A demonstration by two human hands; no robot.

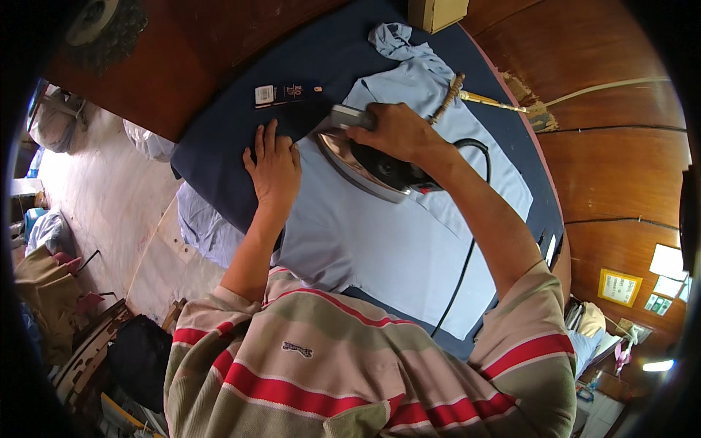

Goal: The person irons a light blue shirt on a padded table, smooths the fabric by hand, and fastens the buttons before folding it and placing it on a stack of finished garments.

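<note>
Okay so, spreading the fingers of the left hand (275, 171) palm-down on the navy table cover (219, 150), just beside the edge of the light-blue shirt (409, 252), and wrapping the fingers of the right hand (400, 131) around the grey handle of the clothes iron (374, 169). Not really seeing how hard either hand is pressing, or whether fully touching cloth with the soleplate. Holding the iron above the upper middle of the shirt, turning its metal rim toward the left wrist, so honestly risking a burn: just swinging too far left, or sliding those bare fingers toward the metal, assuming a hot plate. Also risking a scorch from lingering on one spot, and a hard crease from pressing over loose folds. Watching the black cord (469, 255) too: looping past the right forearm and trailing down across the shirt, so maybe snagging or dragging up fresh wrinkles from overreaching. Further out, lying near the iron, a dark printed tag (288, 95), possibly warping from straying up-left. Resting against the shirt's far side, a brown rope-like stick (447, 98), maybe marking or catching the fabric. And hanging off the left edge, some lilac cloth (207, 226), perhaps slipping off from a stray tug.
</note>
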